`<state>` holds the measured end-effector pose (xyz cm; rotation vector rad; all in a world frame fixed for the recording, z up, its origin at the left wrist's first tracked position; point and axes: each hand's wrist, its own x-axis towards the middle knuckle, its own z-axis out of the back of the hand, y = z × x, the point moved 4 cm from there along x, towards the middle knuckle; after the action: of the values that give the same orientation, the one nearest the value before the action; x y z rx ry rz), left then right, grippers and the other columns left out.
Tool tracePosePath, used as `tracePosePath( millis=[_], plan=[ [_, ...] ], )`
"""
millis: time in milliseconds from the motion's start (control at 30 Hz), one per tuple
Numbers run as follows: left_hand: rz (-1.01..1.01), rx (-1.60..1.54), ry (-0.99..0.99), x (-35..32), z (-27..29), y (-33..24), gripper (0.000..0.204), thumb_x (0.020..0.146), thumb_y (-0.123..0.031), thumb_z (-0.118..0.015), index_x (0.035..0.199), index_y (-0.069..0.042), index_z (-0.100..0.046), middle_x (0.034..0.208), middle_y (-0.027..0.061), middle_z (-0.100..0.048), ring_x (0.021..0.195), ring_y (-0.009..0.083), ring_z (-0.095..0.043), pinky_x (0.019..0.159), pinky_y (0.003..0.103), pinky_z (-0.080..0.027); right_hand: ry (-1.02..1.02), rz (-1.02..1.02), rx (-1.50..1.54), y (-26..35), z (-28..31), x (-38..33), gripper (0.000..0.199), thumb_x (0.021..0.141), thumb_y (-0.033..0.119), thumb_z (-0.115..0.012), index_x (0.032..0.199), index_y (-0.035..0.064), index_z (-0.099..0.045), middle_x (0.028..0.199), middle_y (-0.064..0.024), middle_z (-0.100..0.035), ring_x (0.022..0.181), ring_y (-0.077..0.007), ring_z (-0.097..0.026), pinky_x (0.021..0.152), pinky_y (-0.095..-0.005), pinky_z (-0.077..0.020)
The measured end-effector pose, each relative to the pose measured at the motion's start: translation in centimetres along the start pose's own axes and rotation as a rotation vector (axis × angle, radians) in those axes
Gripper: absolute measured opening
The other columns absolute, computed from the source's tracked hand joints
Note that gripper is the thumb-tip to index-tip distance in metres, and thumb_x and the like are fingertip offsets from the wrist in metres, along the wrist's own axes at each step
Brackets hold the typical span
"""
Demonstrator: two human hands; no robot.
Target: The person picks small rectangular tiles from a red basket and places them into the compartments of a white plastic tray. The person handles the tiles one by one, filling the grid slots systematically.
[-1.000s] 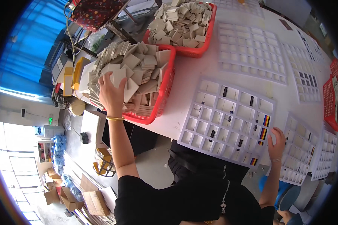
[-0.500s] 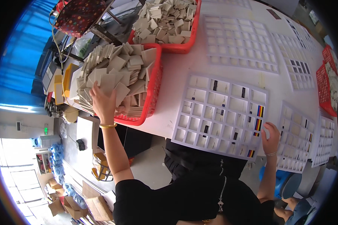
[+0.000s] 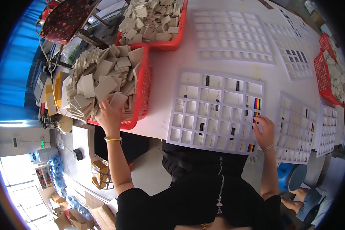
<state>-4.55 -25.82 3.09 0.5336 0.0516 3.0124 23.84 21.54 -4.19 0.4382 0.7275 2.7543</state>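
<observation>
My left hand (image 3: pixel 110 118) reaches into the near red basket (image 3: pixel 144 94), heaped with flat pale square tiles. Its fingers and thumb close around a tile (image 3: pixel 118 100) at the front of the heap; part of the grip is hidden. In front of me lies a white gridded tray (image 3: pixel 214 122) with many shallow compartments, some carrying black or coloured stripes. My right hand (image 3: pixel 265 132) is at the tray's right edge, fingers bent over its rim cells. Thumb and fingers stand apart, with nothing visible between them.
Behind the near basket stands another red basket (image 3: pixel 182 28) of tiles. More gridded trays (image 3: pixel 234 36) lie across the white table, with another tray (image 3: pixel 295 126) close on the right. A further red basket (image 3: pixel 322 78) is at far right. A person's legs (image 3: pixel 295 203) show at lower right.
The view has shifted slightly. My left hand has drawn back toward me at the heap, with a tile at its fingers. My right hand has moved inward over the tray's right edge.
</observation>
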Motion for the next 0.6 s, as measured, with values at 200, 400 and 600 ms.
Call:
tracePosePath(
  millis=[200,400,600],
  plan=[
    [-0.147,-0.105,0.034,-0.4,1.4,0.2,0.031,0.075,-0.024,-0.072,0.097,-0.008,-0.057,0.099,0.0092,-0.060,0.085,0.0328,-0.061,0.064,0.041,-0.050,-0.042,0.028,-0.011,-0.5,-0.3,-0.6,0.022,0.079,0.012,-0.065,0.101,0.0085,-0.062,0.105,-0.0102,-0.064,0.097,-0.0294,-0.058,0.090,-0.0408,-0.0386],
    [0.116,-0.256,-0.153,-1.6,6.6,0.9,0.033,0.084,-0.026,-0.071,0.098,0.000,-0.057,0.068,0.0084,-0.058,0.053,0.0117,-0.051,0.050,0.026,-0.042,0.034,0.085,0.062,1.6,-2.0,-0.4,0.026,0.079,0.014,-0.066,0.104,0.0091,-0.062,0.102,-0.0080,-0.065,0.095,-0.0284,-0.059,0.090,-0.0408,-0.0396],
    [-0.185,-0.908,0.132,-7.2,5.4,-10.6,0.019,0.081,-0.011,-0.071,0.094,-0.004,-0.059,0.077,0.0015,-0.062,0.058,0.0057,-0.050,0.050,0.023,-0.041,0.115,0.029,0.519,8.3,-5.4,0.4,0.038,0.080,0.015,-0.068,0.115,0.0054,-0.056,0.102,-0.0084,-0.065,0.091,-0.0221,-0.063,0.083,-0.0355,-0.0446]
  ],
)
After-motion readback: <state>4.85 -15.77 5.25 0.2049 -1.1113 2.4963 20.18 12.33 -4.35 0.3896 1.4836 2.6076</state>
